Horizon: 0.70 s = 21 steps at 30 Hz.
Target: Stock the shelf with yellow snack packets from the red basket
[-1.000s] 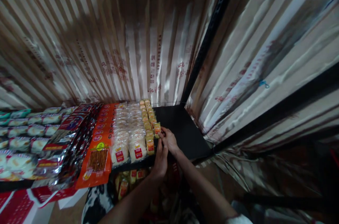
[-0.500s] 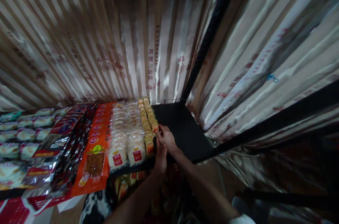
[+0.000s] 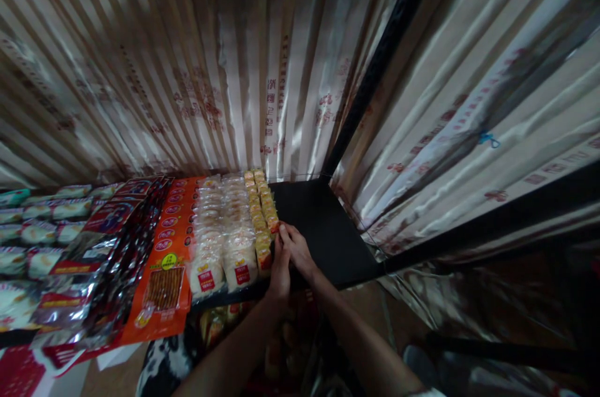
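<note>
Okay, small yellow packets (image 3: 257, 212) sit in two close columns on the black shelf (image 3: 325, 222), lower middle of the frame. Long axis of the columns runs front to back, so up the frame with a slight lean to upper left. Hands meet at the near end, right side; from there the columns stretch up and left. The right hand (image 3: 299, 251) is nearer the right column, fingertips at its red-fronted end packet (image 3: 274, 226). The left hand (image 3: 280, 269) is lower, just beside the end of the left column. Both hands narrow, fingers together; can't tell from here whether either pinches a packet. Pale bags (image 3: 241, 259) directly left of the columns, orange pack (image 3: 164, 259) left of those.
</note>
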Each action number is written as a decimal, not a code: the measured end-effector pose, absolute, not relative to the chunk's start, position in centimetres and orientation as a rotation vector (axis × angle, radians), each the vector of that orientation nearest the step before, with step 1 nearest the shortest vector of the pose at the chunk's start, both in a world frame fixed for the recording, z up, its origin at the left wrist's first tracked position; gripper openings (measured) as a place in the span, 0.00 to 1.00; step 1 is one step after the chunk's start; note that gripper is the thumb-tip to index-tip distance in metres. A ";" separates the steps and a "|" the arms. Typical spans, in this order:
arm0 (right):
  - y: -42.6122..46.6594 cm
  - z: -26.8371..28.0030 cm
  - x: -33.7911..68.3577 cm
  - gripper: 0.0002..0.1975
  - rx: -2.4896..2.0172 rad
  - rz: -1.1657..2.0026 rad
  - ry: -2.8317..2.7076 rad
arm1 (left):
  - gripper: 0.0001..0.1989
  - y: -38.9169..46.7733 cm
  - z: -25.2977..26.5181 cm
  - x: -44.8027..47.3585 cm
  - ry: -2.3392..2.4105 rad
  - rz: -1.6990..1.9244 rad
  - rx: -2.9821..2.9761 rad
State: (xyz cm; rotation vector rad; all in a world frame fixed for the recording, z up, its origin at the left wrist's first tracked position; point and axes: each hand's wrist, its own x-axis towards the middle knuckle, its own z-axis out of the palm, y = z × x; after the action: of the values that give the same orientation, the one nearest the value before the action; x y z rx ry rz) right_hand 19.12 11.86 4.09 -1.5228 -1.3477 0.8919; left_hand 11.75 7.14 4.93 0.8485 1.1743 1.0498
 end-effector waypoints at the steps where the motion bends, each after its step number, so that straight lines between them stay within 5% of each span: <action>1: 11.7 4.1 19.1 0.27 -1.523 0.881 -1.316 | 0.31 7.0 4.9 11.8 1.161 1.049 0.842; 15: -1.0 2.9 16.7 0.22 -1.541 0.797 -0.939 | 0.25 -4.9 6.2 8.3 1.160 0.908 1.342; 21: -7.0 -0.7 14.7 0.16 -1.752 1.041 -1.307 | 0.20 -9.2 3.3 3.5 1.248 0.631 1.428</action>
State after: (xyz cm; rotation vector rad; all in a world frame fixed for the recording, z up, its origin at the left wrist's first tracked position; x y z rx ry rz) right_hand 14.72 -6.98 -0.67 -1.7515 -1.3072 1.0410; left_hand 3.48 -9.23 3.32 1.4284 1.2483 0.6311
